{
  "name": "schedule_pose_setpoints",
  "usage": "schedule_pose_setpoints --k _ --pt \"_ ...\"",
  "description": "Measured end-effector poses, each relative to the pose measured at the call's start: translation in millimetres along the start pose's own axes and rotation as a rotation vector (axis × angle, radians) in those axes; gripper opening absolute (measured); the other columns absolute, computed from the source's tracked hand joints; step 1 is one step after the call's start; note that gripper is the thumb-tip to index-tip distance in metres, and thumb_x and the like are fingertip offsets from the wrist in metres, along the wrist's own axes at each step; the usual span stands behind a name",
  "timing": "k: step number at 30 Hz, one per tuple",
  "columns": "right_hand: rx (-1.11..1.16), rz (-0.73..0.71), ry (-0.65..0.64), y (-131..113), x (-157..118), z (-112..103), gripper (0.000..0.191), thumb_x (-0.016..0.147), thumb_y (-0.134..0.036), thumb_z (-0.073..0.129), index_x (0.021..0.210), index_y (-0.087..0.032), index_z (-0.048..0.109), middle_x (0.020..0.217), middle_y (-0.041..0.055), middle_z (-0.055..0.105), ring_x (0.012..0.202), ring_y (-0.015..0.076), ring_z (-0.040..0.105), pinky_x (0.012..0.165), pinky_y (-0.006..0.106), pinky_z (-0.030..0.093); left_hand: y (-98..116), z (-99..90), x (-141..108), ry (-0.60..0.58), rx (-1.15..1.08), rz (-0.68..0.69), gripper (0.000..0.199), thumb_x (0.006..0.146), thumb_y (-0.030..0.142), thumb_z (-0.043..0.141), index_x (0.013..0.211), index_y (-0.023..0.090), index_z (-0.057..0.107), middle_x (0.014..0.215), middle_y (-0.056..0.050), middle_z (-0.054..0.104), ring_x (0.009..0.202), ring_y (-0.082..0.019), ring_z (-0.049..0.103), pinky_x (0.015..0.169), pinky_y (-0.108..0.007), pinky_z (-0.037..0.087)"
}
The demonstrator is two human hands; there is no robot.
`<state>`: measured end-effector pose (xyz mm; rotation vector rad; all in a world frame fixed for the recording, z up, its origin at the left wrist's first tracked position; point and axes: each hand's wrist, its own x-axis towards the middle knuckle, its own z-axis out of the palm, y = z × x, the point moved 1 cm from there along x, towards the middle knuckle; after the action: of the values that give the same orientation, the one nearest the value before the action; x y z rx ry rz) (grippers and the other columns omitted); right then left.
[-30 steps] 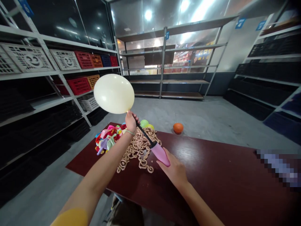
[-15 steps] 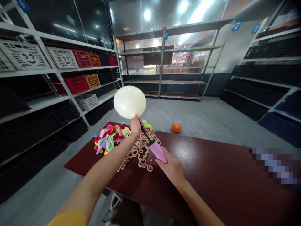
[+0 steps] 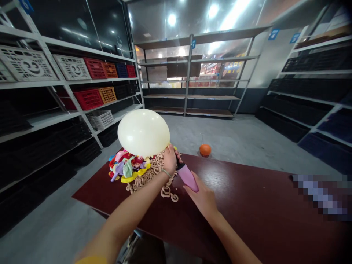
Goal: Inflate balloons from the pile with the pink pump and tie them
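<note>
Crates (image 3: 88,99) in white, red, orange, blue and black fill the shelves of the left rack (image 3: 56,60). At the near left, a yellow sleeve (image 3: 92,260) shows at the bottom edge of the view. On the far left part of the dark red table (image 3: 233,205) lies a heap of limp balloons (image 3: 128,168), in pink, red, purple, mint, blue and yellow. Above the heap, and hiding part of it, is the balloon (image 3: 143,132), cream, round and full of air, its neck at the right, by the left hand. Tan coils (image 3: 141,180) lie in a loose pile beside the limp balloons, with a few loops out to the right.

The left hand (image 3: 170,160), a thin band (image 3: 166,172) round its wrist, is closed at the balloon's neck and the black upper end of the pump (image 3: 188,177); which fingertips pinch the neck I cannot tell. The pump slants over the table, its pink body down toward the near right, where the right hand (image 3: 202,197) wraps its lower end, fingers curled in.

Behind, the far rack (image 3: 188,80) stands against the wall. An orange ball (image 3: 205,150) sits past the far edge of the table. A pixelated patch (image 3: 319,194) covers the table's right end, and the right rack (image 3: 327,73) holds dark crates.
</note>
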<state>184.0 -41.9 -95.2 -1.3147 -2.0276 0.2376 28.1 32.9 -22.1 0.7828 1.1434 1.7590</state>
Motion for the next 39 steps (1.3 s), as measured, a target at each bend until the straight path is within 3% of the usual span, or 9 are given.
schedule_pose_setpoints --k 6,9,13,17,20,28,34,37,39 --pt "0.029 -0.045 -0.003 -3 -1 3 0.058 0.086 -0.038 0.065 0.141 -0.027 0.047 0.122 0.0045 0.070 0.099 0.0242 0.071 0.079 0.034 0.057 48 -24.4 59 0.106 -0.029 0.051 0.030 0.097 0.045 0.042 0.078 0.022 0.040 0.056 0.007 0.042 0.039 -0.008 0.043 0.036 -0.017 0.034" --pt "0.033 -0.083 0.036 -1 -2 4 0.058 0.087 -0.037 0.064 0.141 -0.028 0.047 0.121 0.0042 0.070 0.098 0.0237 0.071 0.079 0.033 0.058 62 -28.7 71 0.177 -0.065 0.090 0.030 0.096 0.046 0.044 0.078 0.022 0.041 0.057 0.008 0.042 0.038 -0.007 0.041 0.035 -0.016 0.032" --pt "-0.010 -0.094 0.047 3 -4 6 0.056 0.087 -0.037 0.062 0.140 -0.029 0.047 0.118 0.0038 0.071 0.095 0.0238 0.072 0.073 0.033 0.058 43 -17.0 38 0.208 -0.101 0.101 0.033 0.095 0.048 0.044 0.075 0.022 0.039 0.056 0.007 0.041 0.037 -0.007 0.038 0.033 -0.017 0.031" --pt "-0.081 -0.089 0.066 9 -4 5 0.056 0.087 -0.038 0.060 0.140 -0.027 0.047 0.116 0.0046 0.072 0.088 0.0235 0.073 0.068 0.032 0.056 9 0.2 -11 0.109 -0.150 0.084 0.037 0.093 0.055 0.047 0.076 0.022 0.040 0.056 0.007 0.041 0.037 -0.007 0.038 0.034 -0.018 0.034" --pt "-0.119 -0.149 0.073 12 -4 4 0.055 0.088 -0.038 0.059 0.140 -0.025 0.049 0.114 0.0060 0.072 0.087 0.0231 0.072 0.070 0.033 0.056 -2 -2.7 -24 0.110 -0.213 0.075 0.039 0.093 0.058 0.047 0.077 0.022 0.040 0.058 0.006 0.042 0.039 -0.007 0.040 0.037 -0.019 0.037" --pt "-0.213 -0.263 -0.037 1 1 3 0.057 0.093 -0.044 0.056 0.145 -0.023 0.044 0.116 0.0076 0.070 0.090 0.0220 0.071 0.072 0.031 0.054 -10 -56.5 -4 0.050 -0.142 0.058 0.034 0.095 0.049 0.045 0.074 0.022 0.046 0.058 0.000 0.054 0.046 -0.015 0.053 0.048 -0.028 0.048" --pt "-0.289 -0.294 -0.099 6 5 3 0.057 0.095 -0.047 0.052 0.146 -0.023 0.045 0.107 0.0062 0.070 0.085 0.0199 0.068 0.070 0.029 0.050 -6 -102.8 11 0.203 0.060 0.140 0.040 0.098 0.048 0.038 0.076 0.019 0.055 0.066 -0.008 0.065 0.058 -0.019 0.063 0.061 -0.032 0.053" --pt "-0.331 -0.311 -0.104 8 6 3 0.055 0.094 -0.046 0.053 0.144 -0.023 0.048 0.107 0.0071 0.069 0.085 0.0200 0.066 0.071 0.029 0.049 3 -122.8 19 0.296 0.035 0.156 0.036 0.097 0.046 0.043 0.080 0.018 0.057 0.068 -0.007 0.067 0.060 -0.018 0.065 0.065 -0.031 0.054" --pt "-0.345 -0.356 -0.113 6 7 3 0.054 0.094 -0.042 0.054 0.144 -0.026 0.049 0.112 0.0079 0.068 0.090 0.0215 0.065 0.076 0.032 0.048 8 -128.4 19 0.297 0.014 0.148 0.030 0.097 0.041 0.047 0.079 0.019 0.057 0.068 -0.005 0.067 0.059 -0.017 0.064 0.065 -0.029 0.053"
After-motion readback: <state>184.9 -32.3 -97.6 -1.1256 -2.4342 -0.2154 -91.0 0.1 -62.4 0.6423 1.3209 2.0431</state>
